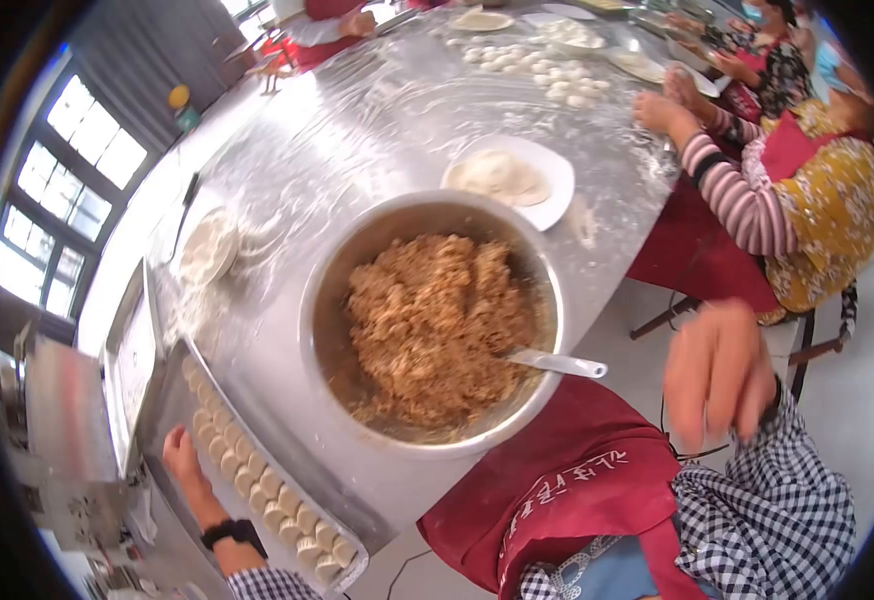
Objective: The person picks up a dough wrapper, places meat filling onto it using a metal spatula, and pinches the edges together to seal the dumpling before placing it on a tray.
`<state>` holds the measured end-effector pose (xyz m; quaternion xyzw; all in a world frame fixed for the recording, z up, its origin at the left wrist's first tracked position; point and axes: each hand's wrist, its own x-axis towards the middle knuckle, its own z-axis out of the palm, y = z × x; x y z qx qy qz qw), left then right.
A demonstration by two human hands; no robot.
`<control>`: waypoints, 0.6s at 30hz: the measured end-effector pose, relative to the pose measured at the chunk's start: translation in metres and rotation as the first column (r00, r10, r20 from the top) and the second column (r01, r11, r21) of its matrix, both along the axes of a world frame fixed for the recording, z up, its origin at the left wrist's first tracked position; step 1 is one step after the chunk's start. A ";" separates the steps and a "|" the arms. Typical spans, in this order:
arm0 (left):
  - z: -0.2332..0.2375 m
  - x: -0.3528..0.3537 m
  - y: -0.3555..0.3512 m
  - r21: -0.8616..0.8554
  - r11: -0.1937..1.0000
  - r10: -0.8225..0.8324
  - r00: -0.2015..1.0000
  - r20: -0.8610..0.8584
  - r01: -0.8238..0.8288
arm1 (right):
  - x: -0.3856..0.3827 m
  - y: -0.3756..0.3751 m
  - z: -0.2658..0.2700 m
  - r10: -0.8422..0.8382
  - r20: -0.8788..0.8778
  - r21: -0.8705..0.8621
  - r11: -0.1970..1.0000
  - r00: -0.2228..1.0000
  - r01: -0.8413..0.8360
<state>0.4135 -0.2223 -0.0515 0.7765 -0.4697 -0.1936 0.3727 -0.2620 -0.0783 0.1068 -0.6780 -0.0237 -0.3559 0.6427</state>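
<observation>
My left hand (187, 465) is at the left edge of a metal tray (357, 562) that holds rows of pale dumplings (257, 475). Its fingers are small in view and curled, and whether they grip anything is hidden. Off the table at the right, my right hand (719, 375) hangs in the air, blurred, with its fingers pointing down and nothing visible in them. Between the hands stands a large steel bowl (319, 385) of brown filling (437, 325). A spoon (567, 363) rests in the filling, its handle over the bowl's right rim.
Behind the bowl is a white plate (560, 190) of flour. A floured round dish (210, 247) and another tray (129, 370) lie at the left. Dough pieces (557, 75) cover the far table. Several people sit or stand around it, one in a yellow top (837, 215) at the right.
</observation>
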 end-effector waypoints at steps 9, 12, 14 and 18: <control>0.106 -0.135 0.120 -0.216 0.963 -0.258 0.785 -0.563 0.162 | -0.088 -0.164 -0.104 -0.852 -0.500 -0.313 0.347 0.157 0.884; 0.124 -0.179 0.168 -0.260 0.959 -0.261 0.702 -0.662 0.112 | -0.080 -0.208 -0.112 -0.895 -0.442 -0.680 0.285 -0.067 0.675; 0.145 -0.222 0.197 -0.251 0.952 -0.300 0.707 -0.641 0.177 | -0.076 -0.235 -0.127 -0.957 -0.288 -0.810 0.219 -0.044 0.545; 0.144 -0.262 0.230 -0.240 0.958 -0.286 0.603 -0.745 0.157 | -0.062 -0.251 -0.128 -0.937 -0.349 -0.795 0.303 0.012 0.526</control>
